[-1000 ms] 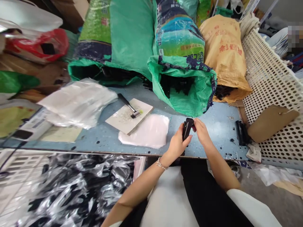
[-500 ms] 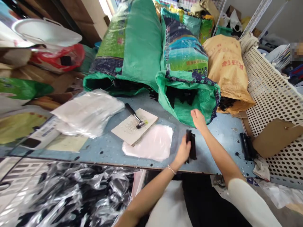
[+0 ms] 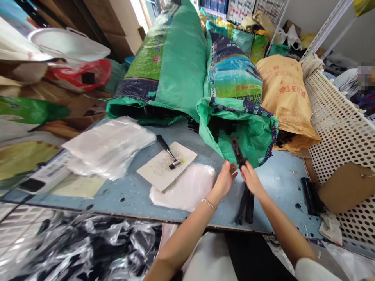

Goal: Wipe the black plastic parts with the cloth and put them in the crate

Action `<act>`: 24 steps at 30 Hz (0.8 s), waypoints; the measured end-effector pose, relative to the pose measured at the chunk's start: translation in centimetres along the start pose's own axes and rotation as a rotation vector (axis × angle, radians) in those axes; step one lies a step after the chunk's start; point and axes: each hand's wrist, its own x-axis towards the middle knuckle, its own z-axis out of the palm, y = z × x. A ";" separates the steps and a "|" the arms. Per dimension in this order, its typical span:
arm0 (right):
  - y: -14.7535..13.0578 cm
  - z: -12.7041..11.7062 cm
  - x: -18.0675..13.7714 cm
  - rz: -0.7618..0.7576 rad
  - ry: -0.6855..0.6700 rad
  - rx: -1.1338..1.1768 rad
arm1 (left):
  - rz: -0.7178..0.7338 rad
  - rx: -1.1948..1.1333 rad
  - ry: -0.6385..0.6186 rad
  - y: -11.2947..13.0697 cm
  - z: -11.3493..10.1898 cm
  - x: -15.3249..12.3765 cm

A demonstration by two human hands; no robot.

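Note:
My right hand (image 3: 251, 178) pinches a flat black plastic part (image 3: 237, 150), holding it up in front of the mouth of an open green woven sack (image 3: 249, 132) full of black parts. My left hand (image 3: 225, 179) hovers beside it with fingers apart, holding nothing. Two long black parts (image 3: 246, 205) lie side by side on the blue table (image 3: 275, 183) just below my hands, near the front edge.
A small hammer (image 3: 169, 151) rests on a grey board (image 3: 164, 166) beside a white plastic sheet (image 3: 183, 187). Clear bags (image 3: 108, 146) lie at left, another green sack (image 3: 164, 70) and a tan sack (image 3: 285, 95) behind. A perforated white basket (image 3: 340, 128) stands right, another black part (image 3: 309, 195) near it.
My right hand reached to the green sack and came back holding a black part. My left hand set the earlier black pieces on the table and let go.

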 end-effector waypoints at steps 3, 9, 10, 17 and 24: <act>0.9 0.2 -5.5 -0.178 -0.050 0.139 | -0.039 -0.100 -0.034 1.9 1.4 -1.0; -2.0 -3.1 -2.5 -0.526 0.316 -0.203 | -0.166 0.024 -0.143 1.9 2.5 -7.3; -2.5 -3.3 -1.9 -0.554 0.296 -0.238 | -0.174 0.036 -0.142 1.8 2.6 -7.9; -2.8 -0.2 -5.9 -0.578 0.101 -0.086 | -0.065 0.067 -0.035 2.6 1.5 -7.7; 0.4 1.9 -8.3 -0.906 0.223 -0.307 | -0.041 0.078 0.085 1.2 0.6 -6.6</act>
